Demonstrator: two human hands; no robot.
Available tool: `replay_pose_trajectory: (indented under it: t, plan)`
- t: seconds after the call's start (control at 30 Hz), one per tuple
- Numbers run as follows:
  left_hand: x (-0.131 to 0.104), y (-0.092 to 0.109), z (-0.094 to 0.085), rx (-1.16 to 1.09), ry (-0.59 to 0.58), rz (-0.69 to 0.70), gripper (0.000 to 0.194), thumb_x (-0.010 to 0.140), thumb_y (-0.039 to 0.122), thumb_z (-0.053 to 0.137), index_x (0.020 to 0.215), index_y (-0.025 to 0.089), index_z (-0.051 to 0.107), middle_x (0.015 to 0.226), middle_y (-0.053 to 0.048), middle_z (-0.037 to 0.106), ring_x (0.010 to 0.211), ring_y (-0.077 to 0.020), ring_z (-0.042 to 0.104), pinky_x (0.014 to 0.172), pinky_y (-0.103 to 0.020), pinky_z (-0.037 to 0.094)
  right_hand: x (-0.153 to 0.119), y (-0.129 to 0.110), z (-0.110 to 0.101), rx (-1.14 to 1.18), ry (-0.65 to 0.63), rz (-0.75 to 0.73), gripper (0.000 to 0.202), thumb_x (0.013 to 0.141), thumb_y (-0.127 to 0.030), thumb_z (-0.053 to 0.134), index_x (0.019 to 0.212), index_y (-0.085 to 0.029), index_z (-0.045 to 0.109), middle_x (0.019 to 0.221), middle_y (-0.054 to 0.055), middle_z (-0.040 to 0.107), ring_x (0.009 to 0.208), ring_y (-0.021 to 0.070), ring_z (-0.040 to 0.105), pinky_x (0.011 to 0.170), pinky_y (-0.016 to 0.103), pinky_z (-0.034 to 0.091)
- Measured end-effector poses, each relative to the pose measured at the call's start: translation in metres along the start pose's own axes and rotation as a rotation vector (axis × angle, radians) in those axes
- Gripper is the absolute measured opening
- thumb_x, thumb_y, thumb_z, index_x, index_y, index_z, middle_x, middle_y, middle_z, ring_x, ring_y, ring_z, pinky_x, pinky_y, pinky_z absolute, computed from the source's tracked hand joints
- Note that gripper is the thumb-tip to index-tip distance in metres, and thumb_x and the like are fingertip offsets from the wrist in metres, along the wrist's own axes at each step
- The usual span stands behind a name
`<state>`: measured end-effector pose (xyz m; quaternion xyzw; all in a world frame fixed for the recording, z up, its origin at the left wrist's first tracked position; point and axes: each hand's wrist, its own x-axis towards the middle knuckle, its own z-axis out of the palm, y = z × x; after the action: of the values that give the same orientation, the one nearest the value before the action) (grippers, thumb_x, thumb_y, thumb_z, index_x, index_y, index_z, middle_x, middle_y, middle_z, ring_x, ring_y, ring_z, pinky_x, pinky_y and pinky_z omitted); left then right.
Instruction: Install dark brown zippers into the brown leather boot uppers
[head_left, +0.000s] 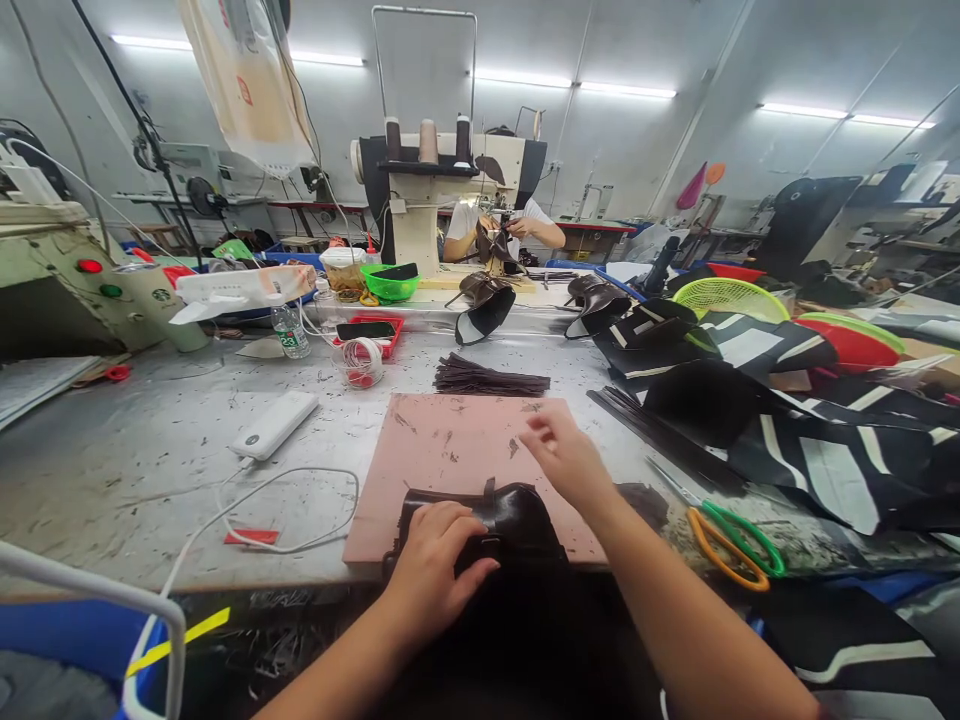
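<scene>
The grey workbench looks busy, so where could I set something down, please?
Bare patches lie left of the white rectangular power bank, and between it and the pink flat board. The right side is crowded with black-and-white sheet pieces.

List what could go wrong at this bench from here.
1. The scissors lie with their handles at the bench's front edge, beside the right forearm; a bump might knock them off.
2. The dark leather piece sits at the near edge of the pink board; if the left hand lifts, it could slip.
3. The looped white cable might snag the left sleeveless forearm.
</scene>
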<state>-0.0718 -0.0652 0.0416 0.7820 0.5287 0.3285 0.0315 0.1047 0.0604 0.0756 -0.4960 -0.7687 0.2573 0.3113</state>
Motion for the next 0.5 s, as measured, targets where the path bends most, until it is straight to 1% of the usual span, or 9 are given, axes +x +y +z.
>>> replay_pose_trajectory:
  t: [0.03,0.07,0.1,0.13,0.17,0.27,0.33,0.4,0.5]
  plan:
    - [0.000,0.000,0.001,0.013,0.013,0.010,0.016,0.076,0.024,0.058,0.090,0.020,0.052,0.092,-0.004,0.058,0.089,-0.0190,0.052,0.080,-0.035,0.039,-0.013,0.004,-0.007,0.004,-0.107,0.067,0.025,0.080,-0.041,0.047,0.077,-0.019,0.057,0.076,0.003,0.061,0.067,0.0171,0.057,0.064,0.032,0.044]
    - [0.001,-0.001,0.001,0.026,0.027,0.023,0.015,0.077,0.026,0.057,0.090,0.020,0.052,0.091,-0.004,0.058,0.089,-0.0190,0.052,0.080,-0.035,0.039,-0.027,0.007,-0.013,0.041,-0.281,0.125,0.031,0.079,-0.046,0.047,0.067,-0.019,0.056,0.064,0.002,0.059,0.060,0.0164,0.056,0.060,0.030,0.044]
    - [0.001,-0.001,0.001,0.041,0.044,0.039,0.015,0.078,0.027,0.057,0.090,0.020,0.052,0.090,-0.004,0.058,0.088,-0.0190,0.052,0.080,-0.035,0.040,-0.041,0.010,-0.017,0.139,-0.466,0.156,0.032,0.077,-0.047,0.048,0.065,-0.019,0.055,0.060,0.001,0.058,0.057,0.0159,0.056,0.057,0.029,0.044]
    - [0.002,-0.001,0.001,0.059,0.067,0.058,0.016,0.079,0.028,0.056,0.092,0.020,0.052,0.091,-0.004,0.058,0.089,-0.0191,0.052,0.081,-0.035,0.040,-0.055,0.011,-0.020,0.261,-0.568,0.159,0.028,0.074,-0.046,0.054,0.070,-0.019,0.057,0.064,0.001,0.060,0.060,0.0162,0.057,0.058,0.029,0.045]
    - [0.002,-0.002,0.000,0.079,0.096,0.079,0.019,0.079,0.029,0.055,0.095,0.019,0.051,0.093,-0.005,0.058,0.090,-0.0196,0.052,0.082,-0.035,0.040,-0.066,0.010,-0.022,0.385,-0.594,0.161,0.027,0.071,-0.045,0.058,0.077,-0.019,0.057,0.071,0.002,0.062,0.065,0.0170,0.058,0.061,0.029,0.046]
    - [0.002,-0.005,-0.005,0.135,0.254,0.183,0.030,0.080,0.029,0.053,0.107,0.018,0.047,0.107,-0.010,0.054,0.102,-0.0235,0.048,0.087,-0.039,0.039,-0.079,0.005,-0.030,0.674,-0.441,0.208,0.031,0.069,-0.041,0.063,0.089,-0.019,0.055,0.084,0.004,0.064,0.077,0.0184,0.060,0.069,0.031,0.046]
    - [0.001,-0.012,-0.007,0.154,0.394,0.246,0.032,0.079,0.027,0.052,0.110,0.020,0.045,0.116,-0.012,0.049,0.109,-0.0261,0.045,0.089,-0.043,0.038,-0.068,0.002,-0.041,0.771,-0.323,0.251,0.030,0.069,-0.040,0.062,0.088,-0.019,0.055,0.082,0.004,0.065,0.076,0.0180,0.061,0.070,0.031,0.046]
    - [0.000,-0.023,-0.004,0.157,0.466,0.234,0.030,0.079,0.024,0.050,0.109,0.022,0.044,0.121,-0.011,0.046,0.111,-0.0268,0.044,0.089,-0.045,0.038,-0.044,0.002,-0.055,0.790,-0.209,0.244,0.031,0.066,-0.040,0.065,0.086,-0.019,0.055,0.080,0.004,0.066,0.074,0.0177,0.061,0.070,0.030,0.047]
    - [0.000,-0.046,0.011,0.227,0.389,0.130,0.029,0.080,0.023,0.046,0.109,0.022,0.046,0.119,-0.012,0.051,0.108,-0.0247,0.049,0.086,-0.040,0.041,0.017,0.009,-0.072,0.713,0.000,0.170,0.032,0.060,-0.039,0.068,0.081,-0.018,0.055,0.075,0.004,0.066,0.069,0.0180,0.061,0.068,0.031,0.047]
